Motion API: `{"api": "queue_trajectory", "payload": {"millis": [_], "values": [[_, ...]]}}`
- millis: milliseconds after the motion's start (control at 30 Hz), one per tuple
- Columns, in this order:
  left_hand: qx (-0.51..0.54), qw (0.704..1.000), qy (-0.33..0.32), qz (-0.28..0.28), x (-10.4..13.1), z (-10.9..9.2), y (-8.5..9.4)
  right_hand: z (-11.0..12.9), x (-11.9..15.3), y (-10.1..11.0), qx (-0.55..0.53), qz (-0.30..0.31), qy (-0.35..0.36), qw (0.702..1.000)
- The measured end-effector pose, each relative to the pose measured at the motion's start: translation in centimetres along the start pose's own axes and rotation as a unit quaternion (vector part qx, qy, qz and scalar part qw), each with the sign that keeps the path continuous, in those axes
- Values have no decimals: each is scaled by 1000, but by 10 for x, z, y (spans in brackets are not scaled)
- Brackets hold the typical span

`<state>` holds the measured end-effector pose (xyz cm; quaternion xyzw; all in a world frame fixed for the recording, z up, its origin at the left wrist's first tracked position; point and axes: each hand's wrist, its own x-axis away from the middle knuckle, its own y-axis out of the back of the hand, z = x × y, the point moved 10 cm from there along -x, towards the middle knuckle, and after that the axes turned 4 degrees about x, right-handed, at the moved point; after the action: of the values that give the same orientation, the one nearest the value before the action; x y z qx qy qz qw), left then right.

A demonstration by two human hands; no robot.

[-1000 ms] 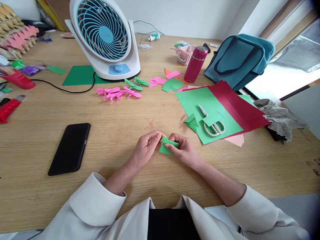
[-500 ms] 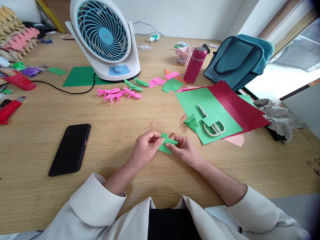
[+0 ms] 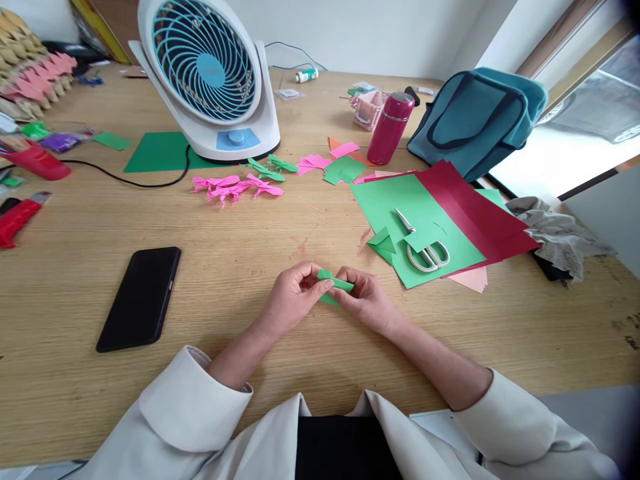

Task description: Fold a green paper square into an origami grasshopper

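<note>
At the near middle of the bench [image 3: 240, 247], the left hand [image 3: 295, 293] and right hand [image 3: 367, 300] both hold a folded green paper [image 3: 343, 285], each grip pinching it between thumb and fingers. Left of them lies a phone [image 3: 140, 300]. Farther right, scissors [image 3: 428, 256] rest on a green sheet [image 3: 377, 200], a green scrap [image 3: 423, 238] across them. Beyond, left of centre, sit pink figures [image 3: 227, 189] and green figures [image 3: 265, 171]. Farther still stand a fan [image 3: 210, 70] at left, a flask [image 3: 391, 130] and, at right, a bag [image 3: 477, 113].
</note>
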<state>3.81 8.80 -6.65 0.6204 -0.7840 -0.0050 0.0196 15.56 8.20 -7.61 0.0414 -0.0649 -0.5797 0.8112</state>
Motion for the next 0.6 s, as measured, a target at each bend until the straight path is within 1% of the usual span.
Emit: {"api": "queue_trajectory", "payload": {"millis": [133,200,300,367,467,533,600], "values": [[20,1000,7,-23,-2,0,6,2,-1,-2,-57,10,8,998],[26,999,7,-21,-3,-1,5,1,-1,-3,-75,11,3,997],[16,1000,-8,-7,-4,-4,4,-2,0,-2,-70,1,-4,998],[-20,999,-29,-3,-4,-9,4,-3,0,0,-58,-7,3,998],[-115,989,-89,-11,-3,-24,8,5,1,6,-25,-24,44,998],[-176,972,-152,-15,0,-39,8,18,3,13,35,-46,96,994],[-226,948,-223,-11,6,-54,5,37,8,18,123,-70,166,976]]}}
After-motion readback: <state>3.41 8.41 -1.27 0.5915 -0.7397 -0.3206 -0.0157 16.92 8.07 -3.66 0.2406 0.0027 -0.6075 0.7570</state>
